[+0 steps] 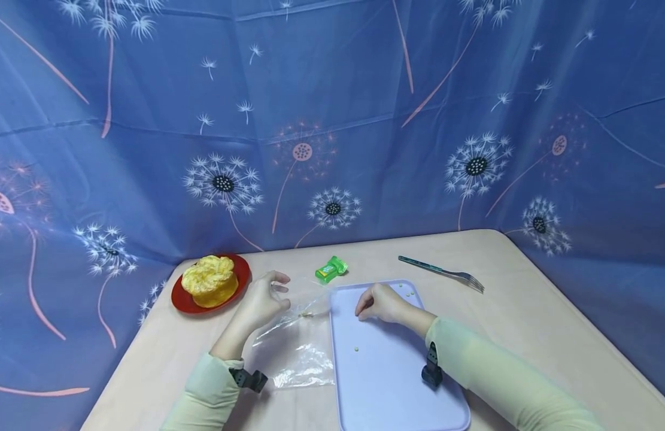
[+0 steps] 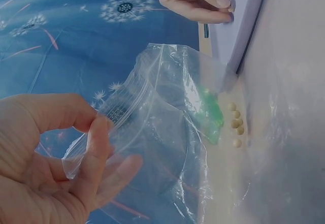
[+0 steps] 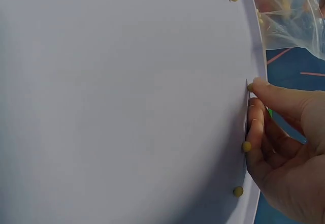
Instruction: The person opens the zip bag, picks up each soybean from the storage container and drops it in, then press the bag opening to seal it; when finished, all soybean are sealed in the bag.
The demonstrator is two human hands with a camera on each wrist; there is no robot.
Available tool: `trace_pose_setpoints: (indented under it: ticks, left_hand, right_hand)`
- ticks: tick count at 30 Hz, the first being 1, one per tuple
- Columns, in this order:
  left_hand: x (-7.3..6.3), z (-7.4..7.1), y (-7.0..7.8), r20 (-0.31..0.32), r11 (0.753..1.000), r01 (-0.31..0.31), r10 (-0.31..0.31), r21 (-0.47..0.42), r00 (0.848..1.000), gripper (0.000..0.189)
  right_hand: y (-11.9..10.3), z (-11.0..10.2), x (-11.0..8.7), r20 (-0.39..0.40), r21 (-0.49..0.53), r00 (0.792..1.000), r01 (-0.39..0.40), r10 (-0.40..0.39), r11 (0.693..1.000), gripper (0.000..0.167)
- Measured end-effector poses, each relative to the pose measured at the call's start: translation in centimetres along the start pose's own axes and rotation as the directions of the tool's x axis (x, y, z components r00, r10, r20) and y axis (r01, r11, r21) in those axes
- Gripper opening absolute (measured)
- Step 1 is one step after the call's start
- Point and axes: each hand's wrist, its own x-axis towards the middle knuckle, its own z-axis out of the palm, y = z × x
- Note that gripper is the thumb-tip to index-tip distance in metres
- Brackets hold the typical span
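My left hand pinches the edge of a clear zip bag between thumb and finger. Several soybeans show through the bag in the left wrist view. Over the far part of a pale lavender tray, my right hand has its fingertips together, pinching a soybean close to the tray surface. One loose soybean lies on the tray to the left. Others lie near the tray's far right corner, and two soybeans, including this one, show near the fingers in the right wrist view.
A red plate with a yellow bread or cake stands at the left. Behind the bag lies a green wrapped packet. A fork lies beyond the tray on the right. The blue dandelion curtain hangs behind the table.
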Motion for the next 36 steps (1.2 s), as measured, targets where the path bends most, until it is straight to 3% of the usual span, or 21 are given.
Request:
trace_pose_setpoints:
  ticks: [7,15,22,30,36]
  left_hand:
    - [0.0,0.2,-0.1,-0.004,1.0,-0.001,0.001,-0.015,1.0,0.043]
    - [0.0,0.1,0.0,0.003,1.0,0.003,-0.003,-0.014,1.0,0.043]
    - [0.1,0.0,-0.1,-0.006,1.0,-0.01,0.01,-0.009,1.0,0.043]
    - [0.1,0.1,-0.2,-0.009,1.0,0.0,0.0,-0.004,1.0,0.043]
    - [0.1,0.2,-0.2,-0.011,1.0,0.004,-0.004,-0.003,1.0,0.042]
  right_hand:
    - [-0.1,0.0,0.0,-0.011,-0.015,1.0,-0.023,0.023,1.0,0.01]
    - [-1.8,-1.6,1.5,-0.109,0.087,0.988,-0.103,0.113,0.991,0.002]
    - [-4.8,-2.2,3.6,-0.167,0.131,0.984,-0.043,0.065,0.99,0.006]
    - [-7.2,-0.5,5.3,-0.113,0.186,0.993,0.049,-0.028,0.981,0.008]
    - [-7.9,0.3,5.9,-0.104,0.169,0.994,0.06,-0.042,0.984,0.009]
